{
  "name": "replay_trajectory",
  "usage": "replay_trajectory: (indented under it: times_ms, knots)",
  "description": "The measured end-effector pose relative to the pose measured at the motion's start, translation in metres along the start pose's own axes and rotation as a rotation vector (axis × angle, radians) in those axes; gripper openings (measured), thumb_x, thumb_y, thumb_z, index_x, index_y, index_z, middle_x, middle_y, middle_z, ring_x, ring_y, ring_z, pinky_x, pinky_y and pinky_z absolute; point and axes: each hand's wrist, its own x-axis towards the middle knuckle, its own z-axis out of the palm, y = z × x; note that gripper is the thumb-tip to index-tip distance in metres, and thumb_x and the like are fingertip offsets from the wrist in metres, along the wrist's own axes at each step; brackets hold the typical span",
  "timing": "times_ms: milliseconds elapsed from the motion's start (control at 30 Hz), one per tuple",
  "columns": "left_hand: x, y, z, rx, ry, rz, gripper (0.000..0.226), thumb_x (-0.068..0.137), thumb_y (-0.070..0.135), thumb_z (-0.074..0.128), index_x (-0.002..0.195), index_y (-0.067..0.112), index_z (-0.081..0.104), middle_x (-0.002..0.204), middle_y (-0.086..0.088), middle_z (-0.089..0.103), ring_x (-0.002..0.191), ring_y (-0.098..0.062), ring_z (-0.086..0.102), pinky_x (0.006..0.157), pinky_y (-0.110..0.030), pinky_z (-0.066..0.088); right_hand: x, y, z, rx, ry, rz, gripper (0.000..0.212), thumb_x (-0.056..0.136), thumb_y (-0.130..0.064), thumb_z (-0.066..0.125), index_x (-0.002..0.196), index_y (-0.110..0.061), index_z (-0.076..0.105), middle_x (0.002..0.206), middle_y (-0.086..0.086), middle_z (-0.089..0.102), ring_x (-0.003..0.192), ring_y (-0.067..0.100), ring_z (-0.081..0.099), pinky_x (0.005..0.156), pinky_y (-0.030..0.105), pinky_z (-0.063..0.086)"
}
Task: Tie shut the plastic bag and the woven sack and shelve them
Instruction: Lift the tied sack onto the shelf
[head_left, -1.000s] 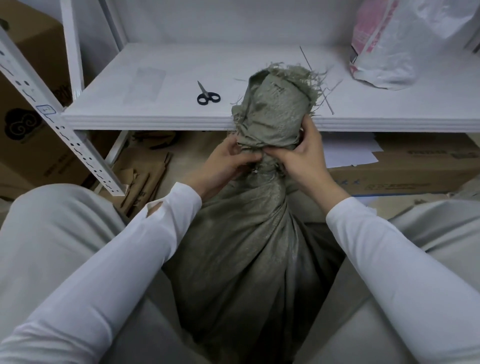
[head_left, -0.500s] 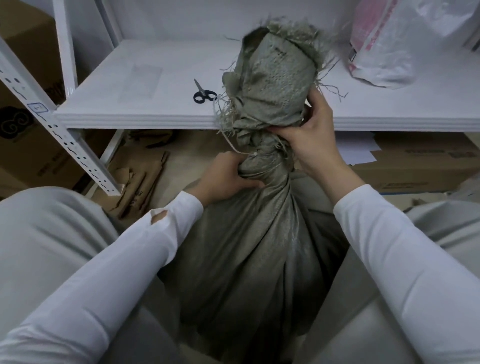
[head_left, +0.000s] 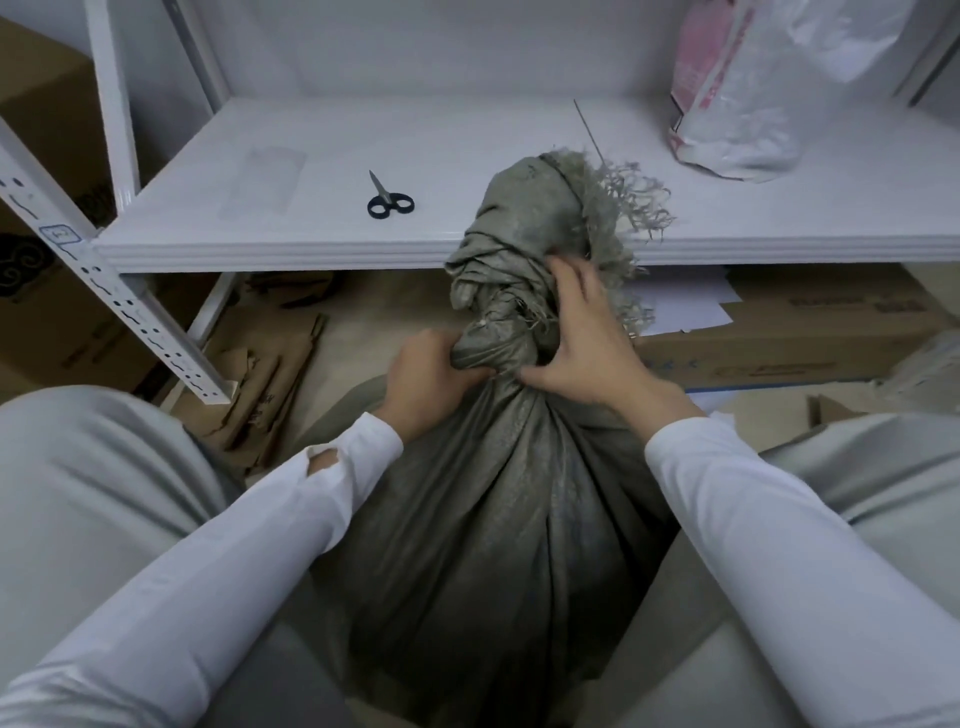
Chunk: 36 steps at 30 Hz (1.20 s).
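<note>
At the far left stands the perforated white upright (head_left: 104, 291) of the rack. On the white shelf board (head_left: 260, 249), black-handled scissors (head_left: 390, 200) lie well clear of the work.

Below the shelf's front edge, the left hand (head_left: 431, 374) has its fingers curled into the cloth at the base of the neck and grips it tight. The grey-green woven sack (head_left: 493, 493) stands upright on the floor between the person's knees. Its neck is gathered and twisted, and its frayed mouth bunches above, level with the shelf edge. Whether a cord is already round the neck I cannot tell.

The right hand (head_left: 587, 343) wraps the neck from the other side, thumb low and fingers spread up over the bunched top.

The sack looks full and probably heavy. Its weave is coarse and limp, so it will slump rather than stand stiff, and the loose strands at the mouth give no purchase. The twisted neck is the firm place to hold, and for the lift one hand likely belongs under the belly.

At the far right, the white-and-pink plastic bag (head_left: 737, 104) already sits on the shelf. It is thin, light and slippery by the look of it.
</note>
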Motion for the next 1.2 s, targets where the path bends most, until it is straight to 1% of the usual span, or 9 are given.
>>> replay_trajectory:
  times_ms: [67, 167, 300, 400, 467, 667, 900, 1067, 1200]
  knots:
    - [-0.002, 0.003, 0.000, -0.029, 0.018, 0.007, 0.019, 0.072, 0.030, 0.079, 0.068, 0.021, 0.063, 0.077, -0.008, 0.072, 0.075, -0.024, 0.066, 0.062, -0.033, 0.048, -0.008, 0.005, -0.001, 0.179, -0.307, 0.039, 0.144, 0.052, -0.050, 0.090, 0.153, -0.025, -0.010, 0.162, 0.003, -0.002, 0.149, 0.021, 0.005, 0.120, 0.038, 0.017]
    - [-0.008, 0.014, 0.000, -0.049, 0.029, 0.043, 0.017, 0.071, 0.031, 0.079, 0.069, 0.022, 0.066, 0.076, -0.006, 0.072, 0.073, -0.021, 0.066, 0.061, -0.031, 0.046, -0.021, 0.006, 0.012, 0.132, -0.430, 0.108, 0.155, 0.048, -0.046, 0.093, 0.150, -0.018, -0.021, 0.162, 0.007, -0.004, 0.149, 0.021, 0.005, 0.120, 0.035, 0.016]
    - [-0.016, 0.037, -0.002, -0.059, 0.054, 0.116, 0.016, 0.071, 0.030, 0.077, 0.070, 0.016, 0.069, 0.071, -0.004, 0.071, 0.070, -0.019, 0.066, 0.060, -0.031, 0.049, -0.028, -0.002, 0.032, 0.158, -0.198, 0.116, 0.116, 0.061, -0.031, 0.088, 0.149, -0.007, 0.017, 0.133, 0.018, 0.055, 0.120, 0.035, 0.053, 0.092, 0.037, 0.048]
    - [-0.022, 0.048, -0.006, -0.052, 0.107, 0.146, 0.024, 0.070, 0.031, 0.079, 0.072, 0.009, 0.070, 0.071, -0.006, 0.071, 0.070, -0.022, 0.066, 0.064, -0.036, 0.052, -0.030, -0.005, 0.028, 0.102, -0.018, 0.078, 0.067, 0.073, -0.023, 0.071, 0.134, -0.013, 0.044, 0.113, 0.015, 0.067, 0.103, 0.039, 0.062, 0.082, 0.041, 0.052]
    - [-0.026, 0.058, -0.013, -0.040, 0.135, 0.159, 0.028, 0.069, 0.036, 0.080, 0.077, 0.010, 0.072, 0.074, -0.007, 0.072, 0.073, -0.022, 0.066, 0.066, -0.033, 0.051, -0.034, -0.012, 0.017, 0.167, 0.093, 0.073, 0.056, 0.073, -0.021, 0.063, 0.127, -0.014, 0.052, 0.109, 0.013, 0.069, 0.100, 0.038, 0.064, 0.080, 0.043, 0.053]
    - [-0.025, 0.104, -0.048, -0.098, 0.198, 0.232, 0.026, 0.070, 0.040, 0.079, 0.080, 0.017, 0.073, 0.077, -0.002, 0.073, 0.075, -0.019, 0.066, 0.066, -0.034, 0.050, -0.039, -0.031, -0.030, 0.377, 0.389, 0.091, 0.043, 0.071, -0.012, 0.059, 0.113, -0.018, 0.060, 0.095, 0.004, 0.073, 0.093, 0.028, 0.067, 0.076, 0.034, 0.052]
    - [-0.016, 0.151, -0.072, 0.031, 0.061, 0.449, 0.037, 0.074, 0.040, 0.077, 0.075, 0.011, 0.053, 0.079, -0.003, 0.057, 0.081, -0.026, 0.055, 0.066, -0.034, 0.036, -0.050, -0.024, -0.080, 0.414, 0.625, 0.127, 0.047, 0.067, -0.017, 0.064, 0.113, -0.024, 0.057, 0.092, -0.001, 0.071, 0.089, 0.028, 0.066, 0.076, 0.046, 0.054]
    - [-0.024, 0.153, -0.102, -0.017, 0.101, 0.455, 0.050, 0.068, 0.052, 0.069, 0.103, 0.017, 0.058, 0.105, -0.005, 0.067, 0.100, -0.028, 0.061, 0.082, -0.041, 0.050, -0.057, -0.065, -0.106, 0.451, 0.717, 0.012, 0.051, 0.063, -0.011, 0.061, 0.113, -0.019, 0.060, 0.092, 0.002, 0.071, 0.088, 0.026, 0.065, 0.078, 0.036, 0.052]
    - [-0.024, 0.171, -0.131, -0.044, 0.201, 0.445, 0.043, 0.079, 0.036, 0.072, 0.112, 0.012, 0.059, 0.113, -0.011, 0.066, 0.106, -0.031, 0.060, 0.088, -0.041, 0.048, -0.046, -0.095, -0.137, 0.420, 0.829, -0.074, 0.051, 0.065, -0.006, 0.063, 0.113, -0.022, 0.059, 0.094, -0.001, 0.071, 0.089, 0.023, 0.065, 0.077, 0.036, 0.051]
